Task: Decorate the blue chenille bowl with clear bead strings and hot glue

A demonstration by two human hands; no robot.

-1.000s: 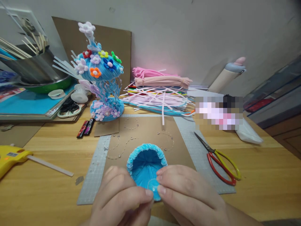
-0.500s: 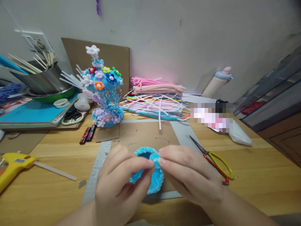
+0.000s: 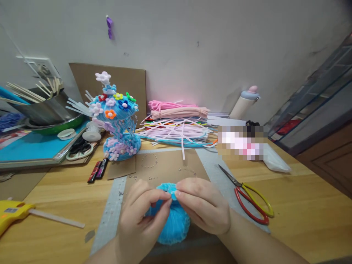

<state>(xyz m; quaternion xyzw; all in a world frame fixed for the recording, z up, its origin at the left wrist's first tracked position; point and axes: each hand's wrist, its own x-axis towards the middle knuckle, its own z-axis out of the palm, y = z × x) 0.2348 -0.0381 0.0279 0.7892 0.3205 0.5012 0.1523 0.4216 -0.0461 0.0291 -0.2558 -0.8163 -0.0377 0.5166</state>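
Both hands are over the cardboard sheet (image 3: 165, 170), working on a rounded blue pipe-cleaner dome (image 3: 173, 227). My left hand (image 3: 143, 216) pinches the small light-blue tip (image 3: 172, 193) at its top between thumb and forefinger. From the other side my right hand (image 3: 205, 207) pinches the same tip, its fingertips almost meeting the left ones. Part of the dome's left side is hidden behind my left fingers. Beyond stands a blue pipe-cleaner model (image 3: 117, 113) covered with coloured flowers, on a round base.
Red-and-yellow-handled scissors (image 3: 247, 194) lie open at right. A yellow glue gun (image 3: 16, 212) rests at left. Bundled pipe cleaners (image 3: 178, 124) are stacked by the wall. Strings of tiny clear beads (image 3: 149, 161) lie on the cardboard. A metal pot (image 3: 46, 110) holds sticks.
The dome has tipped so its rounded outside faces me, where its hollow and fringed rim showed before. Both hands keep pinching the tip. The whole view has shifted slightly.
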